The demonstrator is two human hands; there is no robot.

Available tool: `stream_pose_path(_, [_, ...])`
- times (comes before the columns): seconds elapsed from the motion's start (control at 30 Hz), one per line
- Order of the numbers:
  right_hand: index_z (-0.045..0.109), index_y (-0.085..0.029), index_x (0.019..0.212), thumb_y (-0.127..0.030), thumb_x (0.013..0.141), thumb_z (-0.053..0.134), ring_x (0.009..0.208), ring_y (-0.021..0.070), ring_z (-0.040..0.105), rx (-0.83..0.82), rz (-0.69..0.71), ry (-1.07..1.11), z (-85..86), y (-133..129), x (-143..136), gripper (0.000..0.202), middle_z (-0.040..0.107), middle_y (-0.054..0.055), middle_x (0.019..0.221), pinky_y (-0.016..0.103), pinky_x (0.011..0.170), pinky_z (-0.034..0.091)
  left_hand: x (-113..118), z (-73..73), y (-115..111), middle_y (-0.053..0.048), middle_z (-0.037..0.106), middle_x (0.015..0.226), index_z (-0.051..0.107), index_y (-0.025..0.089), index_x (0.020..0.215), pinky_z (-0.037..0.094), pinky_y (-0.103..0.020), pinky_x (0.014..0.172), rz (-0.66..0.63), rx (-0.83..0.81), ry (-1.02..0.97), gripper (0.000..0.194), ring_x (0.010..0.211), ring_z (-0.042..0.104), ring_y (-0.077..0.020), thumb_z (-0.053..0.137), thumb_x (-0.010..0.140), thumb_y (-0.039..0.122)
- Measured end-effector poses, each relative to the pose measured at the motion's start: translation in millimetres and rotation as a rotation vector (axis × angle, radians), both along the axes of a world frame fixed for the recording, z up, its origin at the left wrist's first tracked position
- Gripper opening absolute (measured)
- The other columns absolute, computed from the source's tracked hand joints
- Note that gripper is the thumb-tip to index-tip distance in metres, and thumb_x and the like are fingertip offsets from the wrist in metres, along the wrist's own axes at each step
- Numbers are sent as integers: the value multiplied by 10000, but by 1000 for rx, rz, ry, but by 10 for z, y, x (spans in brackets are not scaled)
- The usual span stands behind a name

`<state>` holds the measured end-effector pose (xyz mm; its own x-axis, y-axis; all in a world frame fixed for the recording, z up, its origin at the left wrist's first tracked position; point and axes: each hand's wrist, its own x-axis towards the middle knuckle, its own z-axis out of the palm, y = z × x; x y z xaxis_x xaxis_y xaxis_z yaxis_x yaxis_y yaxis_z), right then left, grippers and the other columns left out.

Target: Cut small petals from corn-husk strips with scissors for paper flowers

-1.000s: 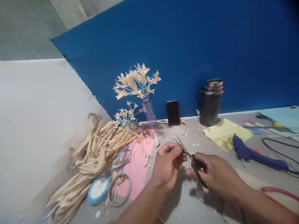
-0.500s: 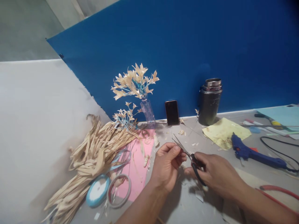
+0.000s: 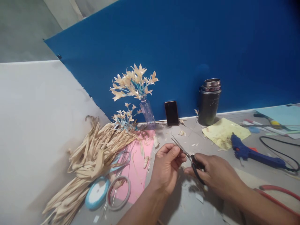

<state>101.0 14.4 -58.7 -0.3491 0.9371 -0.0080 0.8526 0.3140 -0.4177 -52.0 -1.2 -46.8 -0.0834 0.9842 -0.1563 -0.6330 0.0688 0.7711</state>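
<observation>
My right hand grips the black handles of a pair of scissors, whose slim blades point up and left. The blades are slightly apart at their tips and pass beside the fingertips of my left hand. Thumb and forefinger of that left hand are pinched together; whatever lies between them is too small or hidden to name. Small pale scraps are scattered on the grey table around both hands. To the left, a pink sheet lies under bits of dried husk.
A bundle of dried husks, a blue ribbon spool and a tape roll lie left. Behind stand husk flowers in a clear bottle, a phone and a flask. Right are a glue gun and red-handled pliers.
The view has shifted very slightly, so everything sits a little further left. Both hands and the scissors keep nearly the same pose.
</observation>
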Motion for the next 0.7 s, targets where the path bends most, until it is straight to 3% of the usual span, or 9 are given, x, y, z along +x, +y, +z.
stream_pose_path(0.3, [488, -216, 634, -412, 858, 594, 568, 165, 465, -29, 25, 127, 2, 13, 7, 316, 598, -1, 596, 265, 547, 233, 10, 34, 4, -4, 631, 656, 592, 140, 728, 480, -218, 623, -7, 26, 11, 263, 601, 589, -96, 823, 672, 253])
stream_pose_path(0.5, [457, -212, 552, -456, 793, 612, 526, 135, 431, -276, 81, 539, 37, 60, 31, 377, 483, -41, 521, 248, 515, 303, 9, 31, -9, -9, 639, 702, 556, 158, 739, 464, -235, 613, -35, 17, 55, 226, 637, 598, -118, 768, 705, 229])
stream_pose_path(0.7, [594, -189, 810, -335, 714, 709, 580, 119, 474, -368, 6, 879, 84, 87, 53, 209, 551, -48, 651, 229, 548, 382, 42, 51, -43, 10, 596, 635, 562, 158, 748, 438, -228, 628, -82, -14, 208, 177, 600, 556, -98, 730, 707, 192])
